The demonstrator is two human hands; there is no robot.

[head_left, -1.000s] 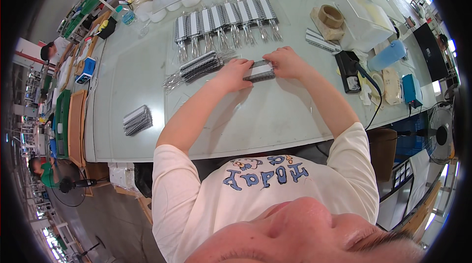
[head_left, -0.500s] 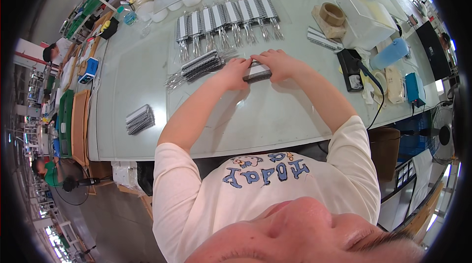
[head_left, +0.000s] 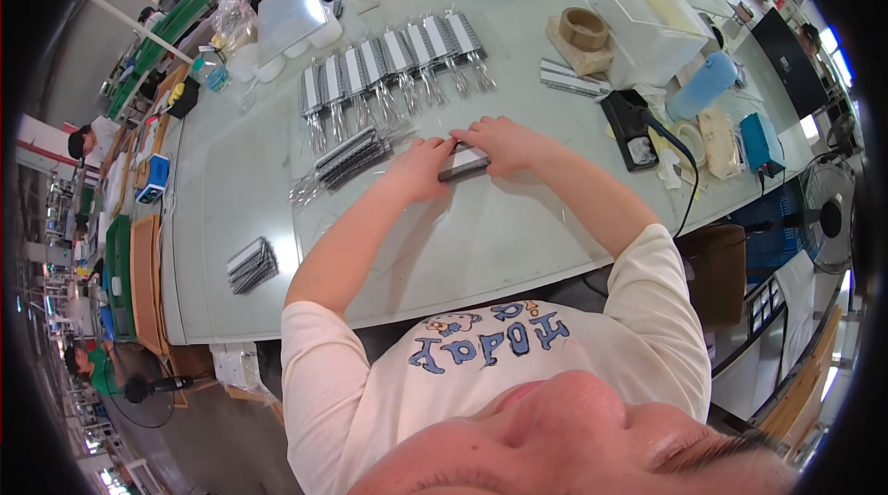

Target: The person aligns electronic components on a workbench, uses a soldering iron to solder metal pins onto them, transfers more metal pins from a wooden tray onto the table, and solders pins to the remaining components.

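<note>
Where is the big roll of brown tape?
In the head view, the brown tape roll sits far back on the table's right side, between the row of bagged grey parts and the clear plastic box.

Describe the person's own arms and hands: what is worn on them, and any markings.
Both forearms are bare. The left hand and right hand wear no gloves; no rings, watch or bands can be made out. Short white T-shirt sleeves end above the elbows. The shirt's chest bears blue lettering and a small cartoon print.
</note>
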